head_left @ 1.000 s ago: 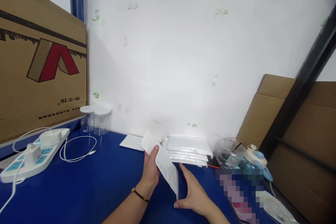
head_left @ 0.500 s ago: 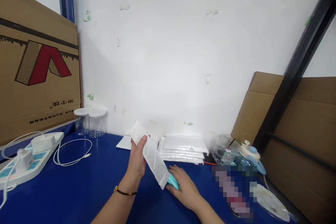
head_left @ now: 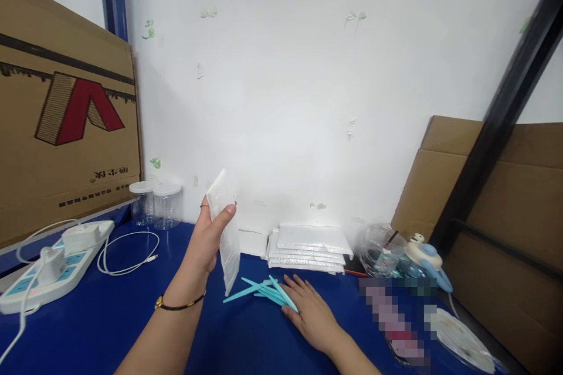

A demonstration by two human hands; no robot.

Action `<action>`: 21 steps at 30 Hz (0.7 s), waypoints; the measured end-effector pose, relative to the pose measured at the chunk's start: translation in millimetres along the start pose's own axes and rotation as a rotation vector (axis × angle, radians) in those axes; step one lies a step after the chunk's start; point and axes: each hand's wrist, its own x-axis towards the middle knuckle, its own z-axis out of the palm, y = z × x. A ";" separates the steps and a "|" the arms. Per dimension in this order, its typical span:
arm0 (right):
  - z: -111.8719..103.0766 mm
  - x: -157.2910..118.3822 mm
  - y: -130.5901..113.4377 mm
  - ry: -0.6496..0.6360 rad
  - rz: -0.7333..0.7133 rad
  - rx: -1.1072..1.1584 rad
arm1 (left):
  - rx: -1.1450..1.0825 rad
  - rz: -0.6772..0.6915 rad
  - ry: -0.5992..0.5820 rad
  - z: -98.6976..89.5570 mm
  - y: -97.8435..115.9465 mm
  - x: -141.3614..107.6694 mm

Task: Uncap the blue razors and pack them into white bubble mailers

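Note:
My left hand (head_left: pixel 211 237) is closed round a white bubble mailer (head_left: pixel 229 246), held upright above the table with its lower end hanging down. Several slim turquoise sticks (head_left: pixel 268 291) lie crossed in a loose heap on the blue tabletop; their exact kind is unclear. Beside them my right hand (head_left: pixel 310 312) rests palm down, fingers stretched out, thumb and forefinger touching the near ends of the sticks. Behind both hands sits a stack of white bubble mailers (head_left: pixel 310 246). Another flat white mailer (head_left: pixel 252 242) lies left of that stack.
At left are a power strip (head_left: pixel 83 261) with plugs, a white cable (head_left: pixel 127 273) and two lidded clear jars (head_left: pixel 167 208). To the right stand a clear plastic bag (head_left: pixel 378 249), a blue-and-cream figure-topped item (head_left: pixel 424 258) and a round white-rimmed item (head_left: pixel 461 337). Cardboard flanks both sides.
My left hand has drawn the mailer up and left, away from the sticks, and tipped it more upright. The turquoise sticks now lie spread out on the table by my right hand.

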 end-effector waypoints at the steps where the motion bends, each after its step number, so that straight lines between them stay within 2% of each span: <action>1: 0.2 0.0 0.0 -0.003 0.001 0.003 | 0.032 0.023 -0.023 0.1 3.3 -1.2; 7: 3.1 0.7 1.8 0.026 -0.006 0.045 | 0.233 0.098 -0.097 -4.2 6.9 1.3; 9: 2.7 0.0 2.8 0.031 -0.012 0.056 | 0.424 0.134 -0.102 -11.3 -1.2 6.8; 11: 0.4 -1.5 3.9 0.027 -0.021 0.066 | 0.722 0.172 -0.152 -23.8 -16.6 12.3; 14: -5.7 -4.8 6.3 0.002 -0.055 0.083 | 1.222 0.098 -0.361 -52.6 -50.4 17.3; 16: -10.2 -7.1 8.2 -0.018 -0.079 0.086 | 1.435 0.023 -0.522 -73.7 -72.3 18.1; 18: -13.7 -8.8 9.9 -0.037 -0.095 0.088 | 1.538 -0.110 -0.649 -88.3 -86.9 16.9; 21: -16.2 -9.6 11.5 -0.058 -0.108 0.097 | 1.465 -0.111 -0.669 -85.5 -93.2 9.1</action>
